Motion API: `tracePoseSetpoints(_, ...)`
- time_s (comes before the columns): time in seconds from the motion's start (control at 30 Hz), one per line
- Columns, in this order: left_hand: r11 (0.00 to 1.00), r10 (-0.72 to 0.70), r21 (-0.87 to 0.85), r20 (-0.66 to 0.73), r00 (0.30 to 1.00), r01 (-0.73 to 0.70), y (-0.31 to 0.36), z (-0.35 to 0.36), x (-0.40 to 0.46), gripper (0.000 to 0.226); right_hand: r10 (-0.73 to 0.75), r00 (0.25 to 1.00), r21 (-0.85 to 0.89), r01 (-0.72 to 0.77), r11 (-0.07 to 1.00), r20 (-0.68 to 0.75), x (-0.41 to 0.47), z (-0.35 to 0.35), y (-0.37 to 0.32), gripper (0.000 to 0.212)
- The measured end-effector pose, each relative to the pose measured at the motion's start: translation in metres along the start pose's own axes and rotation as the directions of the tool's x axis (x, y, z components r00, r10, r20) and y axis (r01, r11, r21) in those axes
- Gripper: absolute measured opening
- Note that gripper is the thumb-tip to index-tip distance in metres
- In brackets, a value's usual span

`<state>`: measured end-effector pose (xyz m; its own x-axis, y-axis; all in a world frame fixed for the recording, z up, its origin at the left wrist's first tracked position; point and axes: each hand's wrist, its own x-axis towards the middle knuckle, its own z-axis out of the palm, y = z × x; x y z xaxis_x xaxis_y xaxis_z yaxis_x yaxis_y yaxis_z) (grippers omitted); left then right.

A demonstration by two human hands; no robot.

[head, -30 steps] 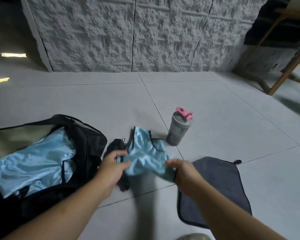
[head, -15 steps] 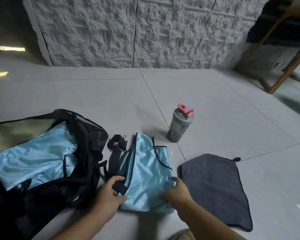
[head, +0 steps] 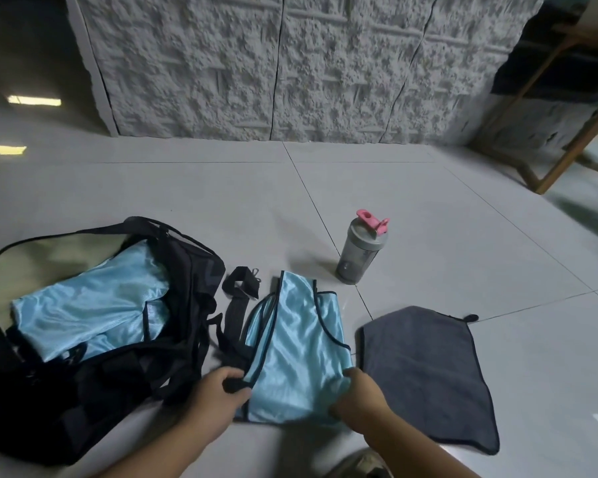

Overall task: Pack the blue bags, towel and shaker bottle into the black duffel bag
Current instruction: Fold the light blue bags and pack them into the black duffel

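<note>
Head view: both hands down low on a blue bag (head: 296, 353) that lies flat on the tiled floor (head: 428, 236), btwn the black duffel bag (head: 94, 384) on the left and the towel (head: 425, 377) on the right. Left hand (head: 214, 396) sits at the bag's near-left corner, fingers curled, thumb and fingertips pinching the dark-trimmed edge along w/ a bit of black strap (head: 237, 315); that strap runs up and away from the hand, beside the bag's left edge. Right hand (head: 359, 400) is at the near-right corner, fingers curled over the shiny fabric and gripping it, the cloth bunching just under the knuckles. Rest of the bag stretches away from both hands toward the shaker bottle (head: 361, 251), which stands upright w/ its pink flip cap, apart from the bag's far edge. Duffel is unzipped and gaping, w/ a second blue bag (head: 90, 305) already lying inside. Towel is dark grey, spread flat, its left edge just beside the held bag and close to the right wrist. Textured wall (head: 290, 63) at the back, wooden frame (head: 573, 132) far right.
</note>
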<state>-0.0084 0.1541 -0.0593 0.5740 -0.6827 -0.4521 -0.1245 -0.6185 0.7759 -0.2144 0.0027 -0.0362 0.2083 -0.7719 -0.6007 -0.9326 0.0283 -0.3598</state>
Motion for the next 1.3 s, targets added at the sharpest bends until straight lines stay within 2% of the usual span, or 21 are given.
tracePoseSetpoints(0.07, 0.998, 0.035, 0.044, 0.055, 0.998, -0.037, 0.000, -0.001, -0.003, 0.044, 0.016, 1.000, -0.033, -0.016, 0.999, 0.004, -0.002, 0.001, 0.000, 0.068)
tracePoseSetpoints(0.13, 0.969, 0.065, 0.230, 0.125, 0.990, -0.093, -0.004, 0.000, -0.007, 0.066, 0.042, 0.999, -0.052, -0.043, 0.998, -0.010, -0.005, 0.002, 0.000, 0.055)
tracePoseSetpoints(0.2, 0.824, 0.062, 0.544, 0.189, 0.980, -0.157, -0.004, 0.004, -0.012, 0.102, 0.080, 0.997, -0.053, -0.081, 0.995, -0.012, -0.005, 0.003, 0.003, 0.050)
tracePoseSetpoints(0.23, 0.734, 0.086, 0.650, 0.198, 0.976, -0.197, -0.003, 0.006, -0.013, 0.110, 0.095, 0.995, -0.053, -0.096, 0.994, -0.023, -0.004, 0.003, 0.004, 0.050)
tracePoseSetpoints(0.3, 0.644, 0.156, 0.731, 0.163, 0.974, -0.225, -0.001, 0.010, -0.012, 0.105, 0.130, 0.991, -0.008, -0.130, 0.991, -0.044, -0.003, 0.004, 0.007, 0.049)
tracePoseSetpoints(0.37, 0.542, 0.294, 0.800, 0.107, 0.950, -0.258, -0.002, 0.013, -0.008, 0.103, 0.137, 0.990, 0.008, -0.137, 0.991, -0.041, -0.002, 0.004, 0.009, 0.050)
tracePoseSetpoints(0.43, 0.456, 0.380, 0.826, 0.157, 0.912, -0.332, -0.011, 0.016, -0.001, 0.108, 0.136, 0.991, -0.005, -0.136, 0.991, -0.007, -0.001, 0.004, 0.012, 0.055)
tracePoseSetpoints(0.47, 0.395, 0.440, 0.842, 0.178, 0.880, -0.368, -0.015, 0.019, 0.001, 0.100, 0.131, 0.991, -0.006, -0.131, 0.991, 0.004, -0.001, 0.004, 0.011, 0.058)
tracePoseSetpoints(0.53, 0.315, 0.506, 0.860, 0.205, 0.838, -0.401, -0.013, 0.019, -0.001, 0.065, 0.124, 0.991, -0.010, -0.124, 0.992, 0.049, -0.001, 0.005, 0.008, 0.057)
tracePoseSetpoints(0.6, 0.287, 0.534, 0.853, 0.235, 0.812, -0.436, -0.007, 0.017, -0.002, 0.041, 0.096, 0.992, 0.025, -0.098, 0.995, 0.077, 0.002, 0.006, 0.005, 0.055)
tracePoseSetpoints(0.7, 0.339, 0.552, 0.818, 0.226, 0.803, -0.464, -0.006, 0.010, -0.001, 0.030, 0.077, 0.992, 0.394, -0.111, 0.912, 0.100, 0.000, -0.002, 0.004, 0.061)
tracePoseSetpoints(0.77, 0.356, 0.610, 0.782, 0.219, 0.761, -0.511, -0.007, 0.006, 0.002, 0.019, 0.035, 0.988, 0.535, -0.111, 0.837, 0.150, -0.005, -0.014, 0.001, 0.051)
tracePoseSetpoints(0.87, 0.284, 0.668, 0.739, 0.304, 0.679, -0.611, -0.006, -0.004, 0.008, 0.012, -0.011, 0.980, 0.531, -0.097, 0.842, 0.196, -0.014, -0.029, -0.002, 0.031)
tracePoseSetpoints(0.97, 0.243, 0.578, 0.731, 0.420, 0.700, -0.638, -0.004, -0.012, 0.014, 0.017, -0.046, 0.965, 0.506, -0.094, 0.857, 0.257, -0.013, -0.042, 0.006, 0.023)
tracePoseSetpoints(1.03, 0.276, 0.521, 0.721, 0.443, 0.730, -0.635, 0.000, -0.015, 0.016, 0.017, -0.160, 0.907, 0.552, -0.091, 0.829, 0.390, -0.012, -0.049, 0.011, 0.033)
tracePoseSetpoints(1.1, 0.352, 0.489, 0.705, 0.422, 0.763, -0.616, 0.008, -0.017, 0.015, 0.018, -0.239, 0.876, 0.477, 0.012, 0.879, 0.420, -0.009, -0.052, 0.013, 0.046)
tracePoseSetpoints(1.17, 0.441, 0.476, 0.670, 0.389, 0.789, -0.597, 0.017, -0.018, 0.016, 0.019, -0.266, 0.905, 0.284, 0.173, 0.943, 0.333, -0.006, -0.054, 0.011, 0.053)
tracePoseSetpoints(1.23, 0.565, 0.439, 0.609, 0.348, 0.828, -0.556, 0.026, -0.020, 0.020, 0.017, -0.306, 0.893, 0.090, 0.293, 0.952, 0.330, -0.002, -0.053, 0.006, 0.058)
tracePoseSetpoints(1.3, 0.660, 0.392, 0.564, 0.306, 0.868, -0.497, 0.035, -0.022, 0.028, 0.011, -0.332, 0.888, -0.104, 0.381, 0.919, 0.318, 0.001, -0.048, 0.000, 0.054)
